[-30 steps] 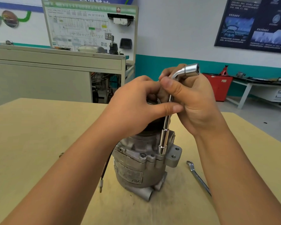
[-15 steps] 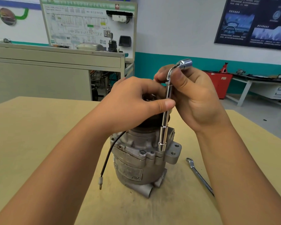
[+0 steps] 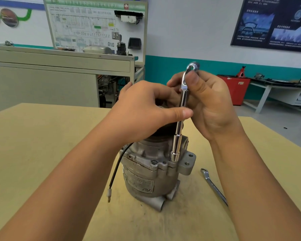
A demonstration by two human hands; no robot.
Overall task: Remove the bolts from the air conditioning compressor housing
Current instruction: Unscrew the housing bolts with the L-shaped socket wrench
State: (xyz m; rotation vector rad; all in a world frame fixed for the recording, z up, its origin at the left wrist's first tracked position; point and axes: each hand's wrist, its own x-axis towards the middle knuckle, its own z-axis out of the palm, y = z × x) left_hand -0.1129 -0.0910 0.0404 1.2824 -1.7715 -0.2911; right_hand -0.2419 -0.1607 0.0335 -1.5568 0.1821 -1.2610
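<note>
From the head camera, the compressor (image 3: 151, 173) stands upright near the middle of the desk (image 3: 33, 145). It is a grey cast-metal body, dusty, with a worn label on its side, mounting ears with holes on its right and a bolt (image 3: 154, 162) showing on the upper flange. A black wire (image 3: 118, 164) hangs down its left side to a small plug just above the desk.

The desk spreads wide to the left. Its far edge runs behind the hands and its right corner lies beyond the right forearm. A flat spanner (image 3: 214, 186) lies on the desk just right of the compressor, partly under that forearm.

The left hand (image 3: 146, 115) curls its fingers over the compressor's dark top and grips it, with the thumb stretched out against the shaft of a chrome bent wrench (image 3: 178, 136). The wrench stands nearly upright, its socket end seated on the flange beside the visible bolt. The right hand (image 3: 210, 101) pinches its upper bend between thumb and fingers.
</note>
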